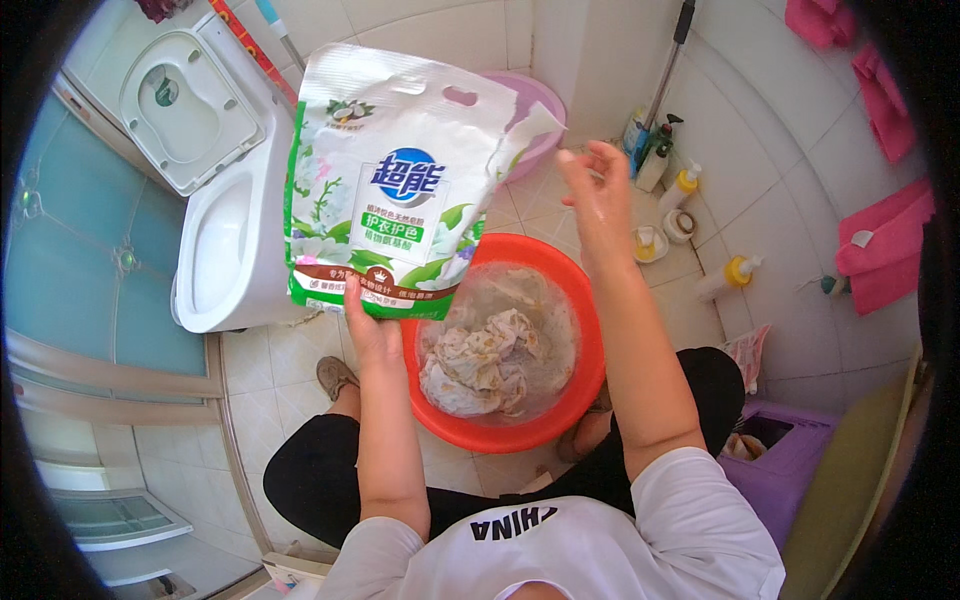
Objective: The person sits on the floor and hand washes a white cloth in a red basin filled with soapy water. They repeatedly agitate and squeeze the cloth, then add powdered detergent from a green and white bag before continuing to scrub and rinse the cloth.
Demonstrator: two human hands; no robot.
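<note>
My left hand grips the bottom edge of a white and green bag of soap powder, thumb on its printed front. The bag stands upright, with a torn flap sticking out at its upper right corner. To the right of that flap, my right hand is raised with bent fingers and a wet-looking wrist; nothing shows in it. Below both hands, on the floor between my legs, is a red plastic basin. Wet, pale stained cloth lies bunched in its cloudy water. The bag covers part of the basin's far rim.
A toilet with its lid raised stands at left. Behind the bag is a pink basin. Pump bottles and yellow-capped bottles line the right wall. A purple bin stands near my right knee.
</note>
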